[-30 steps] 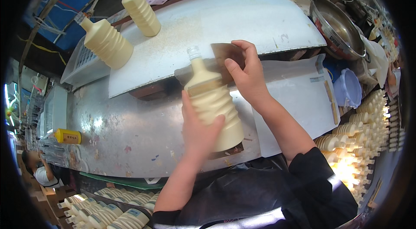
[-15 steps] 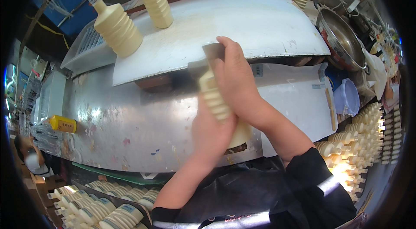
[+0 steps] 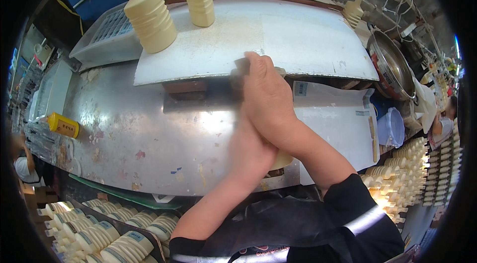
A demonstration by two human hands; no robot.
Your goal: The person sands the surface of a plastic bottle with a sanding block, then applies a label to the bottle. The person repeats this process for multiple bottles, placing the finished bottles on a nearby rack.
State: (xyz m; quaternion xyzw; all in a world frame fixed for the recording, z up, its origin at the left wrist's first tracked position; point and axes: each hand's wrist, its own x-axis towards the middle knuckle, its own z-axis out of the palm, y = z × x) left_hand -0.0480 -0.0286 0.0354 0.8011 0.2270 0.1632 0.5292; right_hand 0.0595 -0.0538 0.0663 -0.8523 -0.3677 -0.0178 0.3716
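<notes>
Over the metal table [image 3: 114, 129], the right hand [image 3: 269, 95] grips a dark sheet [image 3: 241, 67]; the blurred left hand [image 3: 251, 151] clasps a cream bottle [image 3: 282, 160], mostly hidden.

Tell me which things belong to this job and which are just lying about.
Apparently in use:
cream bottle, mostly hidden behind left hand and right hand
dark piece by the right hand

Apparently lying about:
yellow bottle
lilac bucket
metal pan
</notes>
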